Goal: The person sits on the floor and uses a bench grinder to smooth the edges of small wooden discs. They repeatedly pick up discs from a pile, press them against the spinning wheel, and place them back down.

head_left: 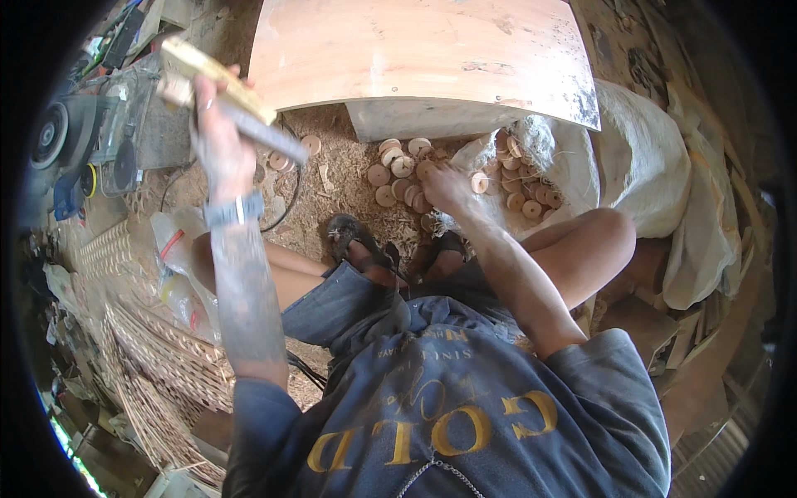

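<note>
My left hand (222, 149), raised at the left, is closed round a pale wooden bar (193, 62). A grey flat strip (274, 139) juts from the same grip, and motion blur hides how the two join. Down at the floor, my right hand (448, 187) has its fingers curled at a round wooden disc (425, 170) on the edge of a loose pile. Several more discs (401, 167) with small centre holes lie just left of that hand. Another heap of discs (531, 208) sits to its right, at the mouth of a white woven sack (639, 149).
A wooden work board (415, 50) stands ahead on a pale base. Power tools (54, 137) lie at the far left beside a cable (290, 203). Sawdust and shavings cover the floor between my feet and the board. A woven bamboo mat (158, 373) is at the lower left.
</note>
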`<state>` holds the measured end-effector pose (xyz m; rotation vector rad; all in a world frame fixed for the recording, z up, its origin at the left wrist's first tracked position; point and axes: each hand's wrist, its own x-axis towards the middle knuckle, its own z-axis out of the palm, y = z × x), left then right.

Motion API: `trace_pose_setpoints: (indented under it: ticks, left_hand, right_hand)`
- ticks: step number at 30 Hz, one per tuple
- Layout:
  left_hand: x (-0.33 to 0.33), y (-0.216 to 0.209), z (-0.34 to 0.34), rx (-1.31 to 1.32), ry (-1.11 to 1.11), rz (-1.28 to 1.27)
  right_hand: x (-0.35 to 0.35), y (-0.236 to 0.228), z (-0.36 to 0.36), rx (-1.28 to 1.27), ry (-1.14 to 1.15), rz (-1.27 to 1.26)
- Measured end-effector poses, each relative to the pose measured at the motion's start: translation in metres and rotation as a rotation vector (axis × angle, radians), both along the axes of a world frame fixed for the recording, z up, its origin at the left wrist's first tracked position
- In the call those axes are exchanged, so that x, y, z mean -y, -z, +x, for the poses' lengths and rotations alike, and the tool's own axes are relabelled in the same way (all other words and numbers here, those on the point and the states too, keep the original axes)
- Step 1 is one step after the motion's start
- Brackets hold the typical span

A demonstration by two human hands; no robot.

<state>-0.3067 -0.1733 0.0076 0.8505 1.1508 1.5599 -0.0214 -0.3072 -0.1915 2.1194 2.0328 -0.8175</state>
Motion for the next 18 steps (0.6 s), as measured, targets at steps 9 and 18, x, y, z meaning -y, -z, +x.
trace_pose_setpoints:
  ticks: [9, 18]
  left_hand:
    - [-0.067, 0.032, 0.022, 0.029, 0.070, 0.084]
    - [-0.059, 0.023, 0.033, -0.118, -0.022, 0.119]
  right_hand:
    - [0.027, -0.003, 0.078, 0.275, 0.205, -0.170]
    - [0.033, 0.043, 0.004, 0.041, 0.033, 0.024]
